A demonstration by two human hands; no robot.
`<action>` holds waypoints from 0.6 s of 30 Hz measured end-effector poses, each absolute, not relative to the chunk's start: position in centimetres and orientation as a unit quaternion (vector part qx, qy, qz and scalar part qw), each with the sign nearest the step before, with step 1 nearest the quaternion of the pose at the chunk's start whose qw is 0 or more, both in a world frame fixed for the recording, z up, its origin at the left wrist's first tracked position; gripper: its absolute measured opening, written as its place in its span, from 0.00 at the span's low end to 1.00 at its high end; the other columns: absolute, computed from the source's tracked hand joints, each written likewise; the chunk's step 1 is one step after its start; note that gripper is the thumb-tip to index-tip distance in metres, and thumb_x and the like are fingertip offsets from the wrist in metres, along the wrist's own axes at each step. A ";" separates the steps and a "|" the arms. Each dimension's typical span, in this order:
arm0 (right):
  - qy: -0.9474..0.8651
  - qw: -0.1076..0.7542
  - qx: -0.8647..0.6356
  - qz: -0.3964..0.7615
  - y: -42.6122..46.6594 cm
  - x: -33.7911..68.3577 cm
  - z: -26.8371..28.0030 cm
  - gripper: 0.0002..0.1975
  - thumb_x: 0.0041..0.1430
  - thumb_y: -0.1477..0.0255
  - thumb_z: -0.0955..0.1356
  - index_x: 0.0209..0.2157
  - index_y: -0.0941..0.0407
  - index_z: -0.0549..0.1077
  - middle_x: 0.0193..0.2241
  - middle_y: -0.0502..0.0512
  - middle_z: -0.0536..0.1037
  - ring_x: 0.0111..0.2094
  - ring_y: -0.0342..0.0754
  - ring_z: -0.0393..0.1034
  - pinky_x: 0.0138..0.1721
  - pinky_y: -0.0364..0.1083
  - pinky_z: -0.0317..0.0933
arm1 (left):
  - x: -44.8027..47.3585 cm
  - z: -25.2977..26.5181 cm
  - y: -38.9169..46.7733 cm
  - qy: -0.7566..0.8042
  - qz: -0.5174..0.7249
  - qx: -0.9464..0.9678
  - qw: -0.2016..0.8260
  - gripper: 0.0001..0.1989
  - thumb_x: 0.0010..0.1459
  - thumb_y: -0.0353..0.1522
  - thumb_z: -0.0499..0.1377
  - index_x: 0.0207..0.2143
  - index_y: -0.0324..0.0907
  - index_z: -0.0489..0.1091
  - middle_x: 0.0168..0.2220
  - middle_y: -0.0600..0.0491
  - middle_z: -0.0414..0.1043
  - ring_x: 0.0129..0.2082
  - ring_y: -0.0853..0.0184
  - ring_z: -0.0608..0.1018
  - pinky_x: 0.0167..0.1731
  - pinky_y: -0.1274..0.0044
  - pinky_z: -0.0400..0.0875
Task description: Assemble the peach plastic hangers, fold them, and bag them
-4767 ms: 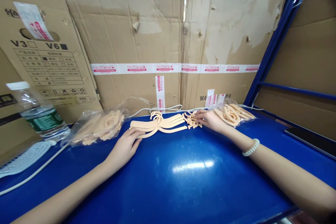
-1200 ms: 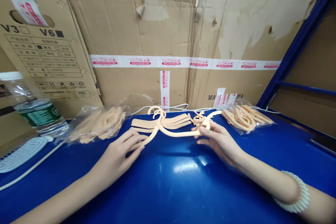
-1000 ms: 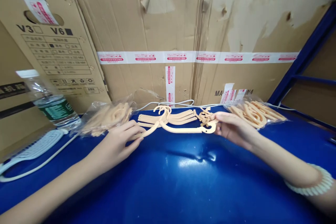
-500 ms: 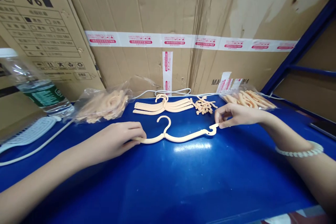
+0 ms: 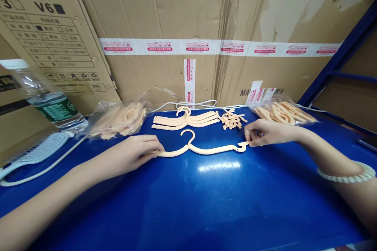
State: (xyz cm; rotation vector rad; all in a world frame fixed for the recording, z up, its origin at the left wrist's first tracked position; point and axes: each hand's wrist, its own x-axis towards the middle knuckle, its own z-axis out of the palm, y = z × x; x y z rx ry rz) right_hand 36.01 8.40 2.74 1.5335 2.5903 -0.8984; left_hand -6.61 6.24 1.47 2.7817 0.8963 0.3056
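Hands at both ends of one peach hanger

Fingers of our left hand [image 5: 132, 156] are pinched together on the left tip of a small peach hanger [image 5: 200, 148], while our right hand [image 5: 266, 133] nips the right tip between thumb and forefinger. We see the hanger lying flat on the blue table [image 5: 206, 204], stretched between the two hands, its hook pointing away from us. A coiled white bracelet [image 5: 347, 172] sits on our right wrist.

Just behind the hanger we find a stack of hangers [image 5: 185, 119] of the same colour, and beside it to the right a little heap of small peach clips [image 5: 232, 119]. Farther right lies a clear bag of peach parts [image 5: 281, 111]; a second, fuller bag [image 5: 120, 119] lies left of the stack. At the far left we see a water bottle [image 5: 44, 98] on its side and a white cable [image 5: 47, 164] running along the table. Taped cardboard boxes [image 5: 182, 27] wall off the back.
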 end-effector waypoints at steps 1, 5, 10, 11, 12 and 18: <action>0.826 0.003 0.488 -0.282 8.3 35.9 2.8 0.13 0.52 0.60 0.69 0.29 0.57 0.72 0.23 0.51 0.72 0.25 0.46 0.67 0.27 0.43 0.58 | -6.6 1.5 6.2 0.302 0.104 0.942 0.099 0.11 0.65 0.30 0.50 0.40 0.44 0.72 0.37 0.52 0.73 0.36 0.67 0.76 0.37 0.79 0.69; 0.830 0.008 0.488 -0.271 8.1 35.7 2.9 0.11 0.52 0.62 0.68 0.29 0.56 0.71 0.23 0.50 0.72 0.25 0.46 0.67 0.27 0.44 0.58 | -6.4 1.5 6.2 0.306 0.108 0.941 0.097 0.11 0.65 0.30 0.50 0.40 0.44 0.73 0.37 0.52 0.74 0.35 0.68 0.76 0.36 0.79 0.69; 0.830 0.016 0.496 -0.256 7.9 35.5 3.0 0.11 0.53 0.63 0.68 0.29 0.56 0.71 0.23 0.50 0.72 0.25 0.46 0.66 0.27 0.43 0.58 | -6.4 1.7 6.1 0.313 0.099 0.940 0.096 0.12 0.65 0.29 0.50 0.40 0.44 0.73 0.37 0.52 0.73 0.35 0.67 0.76 0.35 0.78 0.69; 0.829 0.015 0.500 -0.252 7.9 35.5 3.0 0.11 0.53 0.63 0.67 0.29 0.56 0.71 0.22 0.50 0.72 0.25 0.45 0.66 0.27 0.43 0.58 | -6.4 1.7 6.0 0.314 0.098 0.939 0.096 0.12 0.65 0.29 0.50 0.40 0.44 0.73 0.37 0.52 0.73 0.35 0.67 0.76 0.35 0.78 0.69; 0.827 0.014 0.504 -0.250 7.9 35.4 2.9 0.11 0.53 0.63 0.67 0.28 0.56 0.71 0.22 0.50 0.71 0.25 0.45 0.66 0.26 0.43 0.57 | -6.5 1.7 6.0 0.316 0.098 0.939 0.095 0.12 0.65 0.29 0.50 0.40 0.43 0.73 0.37 0.51 0.73 0.35 0.67 0.76 0.35 0.78 0.68; 0.825 -0.005 0.510 -0.245 8.0 35.3 2.5 0.11 0.53 0.62 0.67 0.28 0.56 0.70 0.21 0.50 0.71 0.24 0.45 0.65 0.25 0.43 0.56 | -6.7 1.8 6.1 0.326 0.088 0.938 0.081 0.12 0.64 0.29 0.49 0.40 0.44 0.72 0.37 0.51 0.72 0.34 0.67 0.75 0.35 0.77 0.68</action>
